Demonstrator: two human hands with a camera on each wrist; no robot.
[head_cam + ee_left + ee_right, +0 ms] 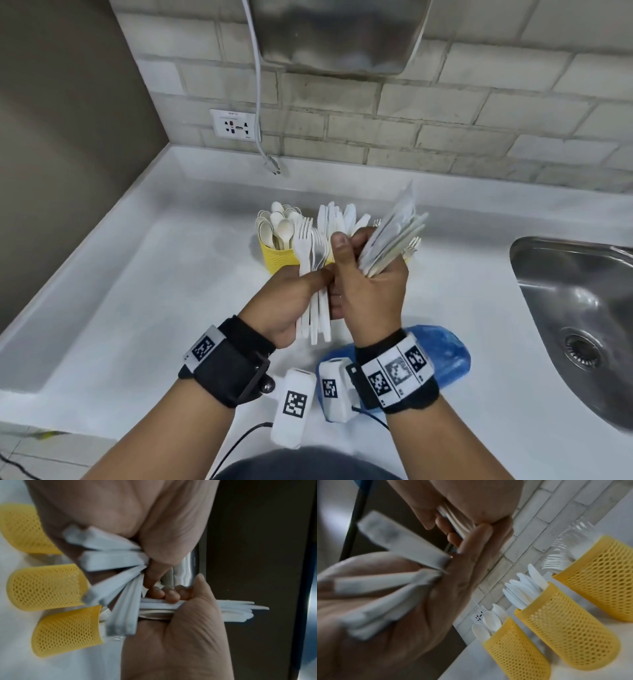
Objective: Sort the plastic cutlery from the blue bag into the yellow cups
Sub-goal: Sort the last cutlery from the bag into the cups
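Forks (310, 246) fan up at the frame's middle, handles clamped inside the curled fingers (337, 298) of the left hand (287, 301). Just right, the right hand (371, 284) grips wrapped cutlery (390, 236), before three yellow cups (565, 628) on the desk (137, 274).

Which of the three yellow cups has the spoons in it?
The leftmost yellow cup, nearest the wall socket. Rounded spoon bowls stick out of its top; the middle cup holds knives and the far right one holds forks.
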